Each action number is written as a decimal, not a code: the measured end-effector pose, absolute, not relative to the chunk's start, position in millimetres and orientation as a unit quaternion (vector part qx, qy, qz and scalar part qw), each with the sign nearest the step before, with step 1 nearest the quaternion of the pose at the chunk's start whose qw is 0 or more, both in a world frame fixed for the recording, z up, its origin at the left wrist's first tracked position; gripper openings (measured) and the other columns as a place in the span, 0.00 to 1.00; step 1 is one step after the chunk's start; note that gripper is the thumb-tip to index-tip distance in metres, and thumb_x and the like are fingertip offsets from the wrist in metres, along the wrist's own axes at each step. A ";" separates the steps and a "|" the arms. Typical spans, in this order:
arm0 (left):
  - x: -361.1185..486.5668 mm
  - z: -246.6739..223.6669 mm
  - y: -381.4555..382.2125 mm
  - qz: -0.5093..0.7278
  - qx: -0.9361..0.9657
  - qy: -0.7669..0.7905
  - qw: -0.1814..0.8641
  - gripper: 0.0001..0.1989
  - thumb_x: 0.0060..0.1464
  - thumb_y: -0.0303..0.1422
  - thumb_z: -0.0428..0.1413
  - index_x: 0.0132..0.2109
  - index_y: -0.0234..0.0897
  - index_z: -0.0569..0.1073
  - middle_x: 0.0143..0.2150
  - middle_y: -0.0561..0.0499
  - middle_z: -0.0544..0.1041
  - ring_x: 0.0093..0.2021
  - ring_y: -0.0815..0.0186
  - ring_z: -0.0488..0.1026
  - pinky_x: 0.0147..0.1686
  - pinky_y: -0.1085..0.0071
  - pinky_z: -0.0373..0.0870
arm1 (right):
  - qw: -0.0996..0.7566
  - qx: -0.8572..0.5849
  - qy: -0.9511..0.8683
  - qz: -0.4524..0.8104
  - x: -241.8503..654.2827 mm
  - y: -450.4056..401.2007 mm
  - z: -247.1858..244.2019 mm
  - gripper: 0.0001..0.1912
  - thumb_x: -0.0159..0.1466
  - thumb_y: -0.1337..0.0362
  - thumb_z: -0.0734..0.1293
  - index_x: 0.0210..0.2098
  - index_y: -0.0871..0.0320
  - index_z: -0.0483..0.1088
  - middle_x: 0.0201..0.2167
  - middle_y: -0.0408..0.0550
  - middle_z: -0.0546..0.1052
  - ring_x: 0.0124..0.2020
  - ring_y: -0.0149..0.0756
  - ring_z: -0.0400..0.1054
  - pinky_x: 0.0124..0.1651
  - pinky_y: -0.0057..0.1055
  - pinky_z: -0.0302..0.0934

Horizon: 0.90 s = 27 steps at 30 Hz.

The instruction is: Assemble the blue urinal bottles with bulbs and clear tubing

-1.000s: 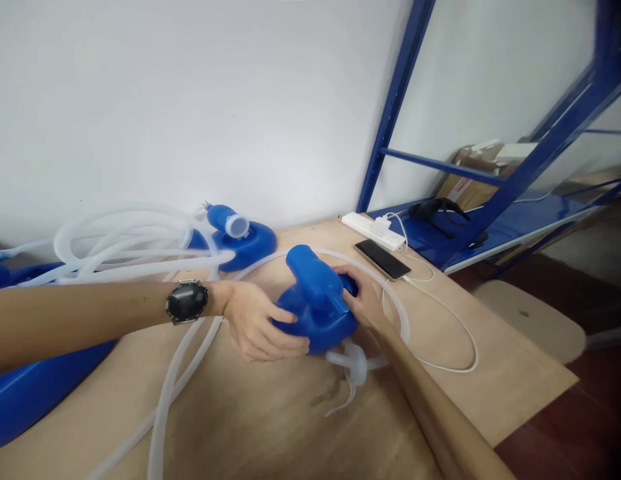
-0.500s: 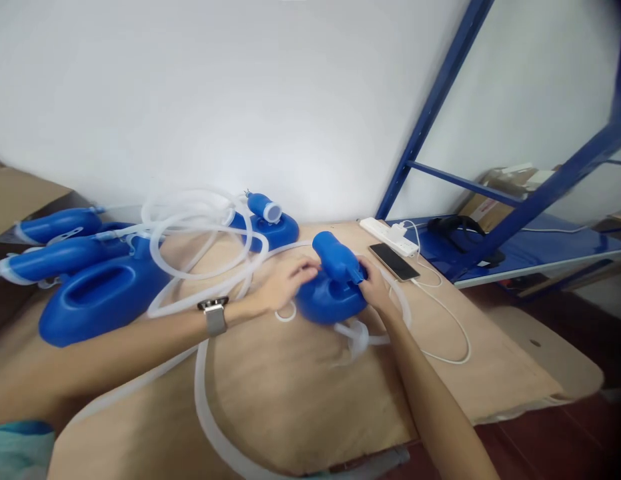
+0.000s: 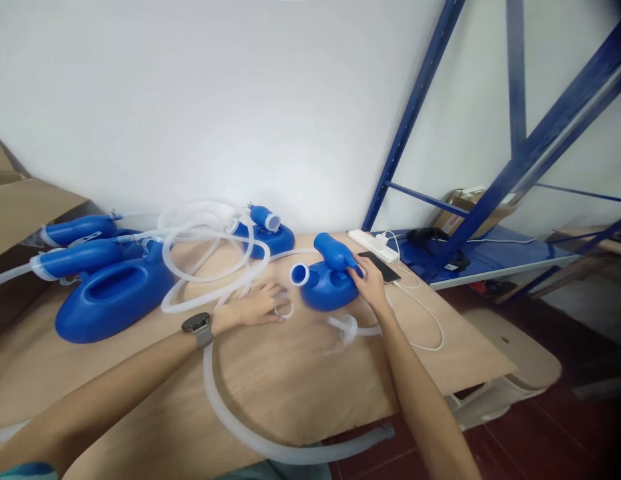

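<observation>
My right hand (image 3: 369, 281) grips the narrow end of a blue plastic urinal funnel (image 3: 334, 251). This funnel lies across the top of a blue urinal bottle (image 3: 327, 291), whose open white-rimmed mouth (image 3: 299, 274) points left. Low on the table, my left hand (image 3: 260, 304) has its thumb and fingers apart around a small white ring (image 3: 291, 311); the ring seems to rest on the wood. In front of the bottle is a translucent cap (image 3: 348, 329) with a thin tube.
More blue urinal bottles (image 3: 115, 300) and coiled translucent hoses (image 3: 215, 267) cover the left and back. A power strip (image 3: 373, 245) and a phone (image 3: 383, 268) lie right, beside a blue metal shelf (image 3: 415, 107). One hose (image 3: 310, 455) overhangs the front edge; a stool (image 3: 510, 347) stands right.
My left hand has moved from the bottle down and left to the white ring, uncovering the bottle's mouth. My right hand stays on the funnel. The camera view has shifted slightly.
</observation>
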<state>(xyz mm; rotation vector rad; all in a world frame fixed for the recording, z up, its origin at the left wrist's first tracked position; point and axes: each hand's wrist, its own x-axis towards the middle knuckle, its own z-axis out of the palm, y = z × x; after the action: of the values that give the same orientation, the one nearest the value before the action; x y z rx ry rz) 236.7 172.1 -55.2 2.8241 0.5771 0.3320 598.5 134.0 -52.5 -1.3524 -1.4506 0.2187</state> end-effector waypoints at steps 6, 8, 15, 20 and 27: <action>223.3 -64.1 160.2 0.092 0.975 0.199 0.040 0.21 0.72 0.39 0.51 0.67 0.39 0.69 0.59 0.38 0.75 0.57 0.50 0.73 0.58 0.55 0.67 | 0.598 -0.544 -0.563 0.172 592.5 136.3 -25.0 0.37 0.73 0.40 0.53 0.71 0.55 0.64 0.60 0.58 0.79 0.62 0.50 0.74 0.64 0.52 0.67; 221.0 -63.3 158.1 0.087 0.976 0.200 0.026 0.20 0.71 0.38 0.51 0.66 0.40 0.71 0.56 0.39 0.75 0.55 0.50 0.74 0.57 0.55 0.67 | 0.603 -0.516 -0.565 0.225 585.4 136.3 -9.6 0.38 0.73 0.37 0.51 0.72 0.51 0.63 0.63 0.57 0.77 0.64 0.49 0.73 0.65 0.51 0.67; 240.6 -57.2 154.6 0.098 0.976 0.187 0.055 0.28 0.65 0.47 0.60 0.67 0.41 0.71 0.66 0.35 0.69 0.64 0.42 0.67 0.60 0.50 0.66 | 0.607 -0.514 -0.573 0.201 543.3 137.2 -2.3 0.61 0.55 0.42 0.79 0.77 0.55 0.50 0.62 0.59 0.75 0.62 0.52 0.72 0.68 0.51 0.64; 259.0 -56.5 156.6 0.128 0.968 0.170 0.135 0.14 0.66 0.42 0.58 0.52 0.40 0.79 0.52 0.40 0.79 0.54 0.52 0.75 0.59 0.57 0.69 | 0.629 -0.513 -0.548 0.201 535.9 140.2 -24.8 0.46 0.60 0.43 0.74 0.72 0.52 0.60 0.65 0.58 0.73 0.67 0.51 0.67 0.72 0.52 0.59; 249.2 -21.0 204.1 0.270 0.881 0.246 0.300 0.25 0.73 0.47 0.44 0.63 0.36 0.74 0.50 0.41 0.80 0.45 0.56 0.80 0.44 0.60 0.79 | 0.635 -0.509 -0.548 0.193 544.3 128.6 -29.7 0.29 0.65 0.44 0.65 0.60 0.52 0.72 0.57 0.53 0.79 0.67 0.52 0.66 0.71 0.53 0.58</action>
<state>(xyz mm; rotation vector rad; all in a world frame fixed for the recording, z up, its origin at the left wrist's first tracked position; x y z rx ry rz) 249.2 204.1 -21.0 2.3379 0.6534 0.7172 544.3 128.6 -29.7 -1.1628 -1.2524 0.4406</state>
